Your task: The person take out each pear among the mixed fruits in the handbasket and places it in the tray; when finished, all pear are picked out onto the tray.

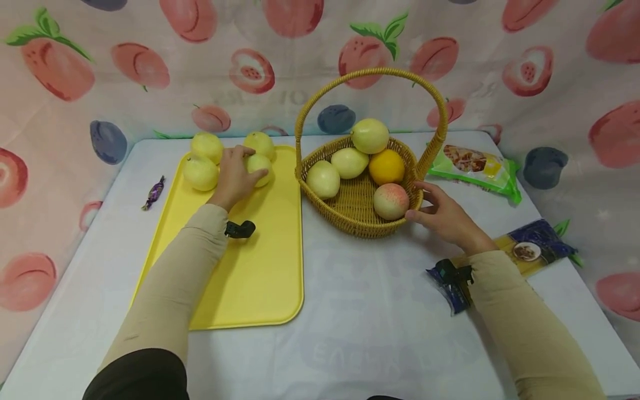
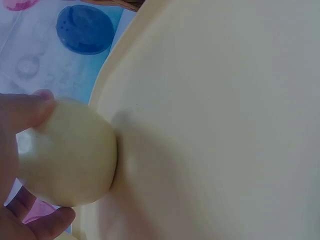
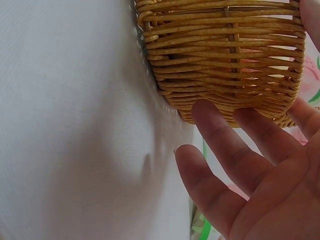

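My left hand (image 1: 234, 175) grips a round, pale yellow-green fruit (image 1: 258, 168) near the far right corner of the yellow tray (image 1: 250, 266). The left wrist view shows thumb and fingers around this fruit (image 2: 70, 155), beside the tray's rim. Three similar fruits, such as the one at the back (image 1: 260, 144), sit by this hand. My right hand (image 1: 447, 219) touches the right side of the wicker basket (image 1: 362, 226). Its outstretched fingers (image 3: 225, 145) rest against the woven wall, with the little finger apart. Inside the basket are a peach (image 1: 391, 201), an orange (image 1: 386, 166) and three pale yellow-green fruits (image 1: 370, 136).
Left of the tray lies a purple wrapped candy (image 1: 153, 193). A green snack packet (image 1: 475, 169) lies behind my right hand, and a long blue and yellow packet (image 1: 525, 250) lies partly under my right forearm. The basket's tall handle (image 1: 372, 72) arches above the fruit.
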A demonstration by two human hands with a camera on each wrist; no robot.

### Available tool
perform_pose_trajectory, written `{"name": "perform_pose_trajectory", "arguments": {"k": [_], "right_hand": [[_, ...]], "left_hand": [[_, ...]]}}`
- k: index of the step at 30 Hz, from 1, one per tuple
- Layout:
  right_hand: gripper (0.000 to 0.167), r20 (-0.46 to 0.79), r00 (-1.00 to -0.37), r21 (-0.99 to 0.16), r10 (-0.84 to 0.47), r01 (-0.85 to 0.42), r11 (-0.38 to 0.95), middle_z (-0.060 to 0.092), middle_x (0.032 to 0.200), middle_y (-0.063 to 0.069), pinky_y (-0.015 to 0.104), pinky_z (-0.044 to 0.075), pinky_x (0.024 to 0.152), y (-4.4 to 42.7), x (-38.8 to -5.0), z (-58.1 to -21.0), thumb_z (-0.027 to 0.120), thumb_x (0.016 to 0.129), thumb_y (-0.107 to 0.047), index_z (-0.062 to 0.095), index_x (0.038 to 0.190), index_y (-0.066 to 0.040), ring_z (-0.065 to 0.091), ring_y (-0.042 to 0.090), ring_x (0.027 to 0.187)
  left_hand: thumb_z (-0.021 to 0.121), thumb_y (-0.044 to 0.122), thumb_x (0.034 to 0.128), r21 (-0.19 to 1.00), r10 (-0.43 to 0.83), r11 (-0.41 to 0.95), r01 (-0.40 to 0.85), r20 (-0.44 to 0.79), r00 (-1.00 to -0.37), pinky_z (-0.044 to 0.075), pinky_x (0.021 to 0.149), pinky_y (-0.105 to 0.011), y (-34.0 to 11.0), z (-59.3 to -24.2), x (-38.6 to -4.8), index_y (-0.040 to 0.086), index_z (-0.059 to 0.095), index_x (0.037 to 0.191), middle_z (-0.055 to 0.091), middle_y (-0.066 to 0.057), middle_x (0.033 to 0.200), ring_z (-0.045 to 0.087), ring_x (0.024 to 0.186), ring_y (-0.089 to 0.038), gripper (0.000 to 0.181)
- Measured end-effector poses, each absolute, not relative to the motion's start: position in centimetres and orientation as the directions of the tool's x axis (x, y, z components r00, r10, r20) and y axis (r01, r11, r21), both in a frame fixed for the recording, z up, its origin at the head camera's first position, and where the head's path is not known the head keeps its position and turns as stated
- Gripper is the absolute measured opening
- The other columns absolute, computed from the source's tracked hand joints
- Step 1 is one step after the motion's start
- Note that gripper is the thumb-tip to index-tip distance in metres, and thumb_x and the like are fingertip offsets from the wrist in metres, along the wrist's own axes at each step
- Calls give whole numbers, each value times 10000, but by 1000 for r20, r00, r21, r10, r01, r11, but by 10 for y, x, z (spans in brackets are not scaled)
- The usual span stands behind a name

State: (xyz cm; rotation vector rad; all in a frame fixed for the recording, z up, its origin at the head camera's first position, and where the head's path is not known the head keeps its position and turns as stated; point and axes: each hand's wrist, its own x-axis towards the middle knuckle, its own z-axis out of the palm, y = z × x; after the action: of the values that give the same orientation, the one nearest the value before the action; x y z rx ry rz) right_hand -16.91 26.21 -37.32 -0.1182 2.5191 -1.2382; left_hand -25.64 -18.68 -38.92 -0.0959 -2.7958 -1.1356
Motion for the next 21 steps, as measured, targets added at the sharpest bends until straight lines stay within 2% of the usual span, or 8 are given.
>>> {"name": "perform_pose_trajectory", "arguments": {"k": [5, 10, 16, 21], "right_hand": [[941, -261, -941, -781, -218, 73, 620, 164, 1631, 208, 642, 357, 1048, 261, -168, -375, 699, 924, -480, 155, 1617, -147, 421, 465, 1331], [950, -246, -942, -778, -230, 51, 626, 175, 1634, 189, 633, 374, 1039, 261, -170, -376, 704, 916, -494, 160, 1617, -154, 462, 443, 1303], [946, -249, -939, -794, -235, 59, 606, 161, 1634, 201, 632, 371, 1041, 264, -171, -376, 711, 923, -463, 147, 1619, -159, 467, 437, 1304], [958, -259, -939, -795, -227, 73, 603, 154, 1633, 211, 639, 363, 1044, 265, -170, -377, 715, 914, -478, 146, 1621, -173, 457, 440, 1311]], "left_hand": [[736, 283, 928, 705, -15, 703, 96, 149, -989, 317, 1081, -494, -185, -389, -251, 23, 465, 1402, 341, -231, 1404, 341, 1286, -371, 605], [750, 274, 918, 737, -31, 643, 207, 296, -955, 286, 1099, -453, -178, -375, -245, -1, 467, 1421, 372, -220, 1409, 335, 1302, -360, 639], [758, 233, 911, 742, 53, 583, 331, 372, -927, 309, 1088, -448, -166, -351, -232, -18, 488, 1402, 411, -215, 1380, 368, 1278, -368, 613], [784, 171, 888, 733, 132, 539, 415, 413, -901, 378, 1037, -479, -152, -343, -216, -29, 502, 1378, 433, -222, 1342, 413, 1224, -375, 600]]}}
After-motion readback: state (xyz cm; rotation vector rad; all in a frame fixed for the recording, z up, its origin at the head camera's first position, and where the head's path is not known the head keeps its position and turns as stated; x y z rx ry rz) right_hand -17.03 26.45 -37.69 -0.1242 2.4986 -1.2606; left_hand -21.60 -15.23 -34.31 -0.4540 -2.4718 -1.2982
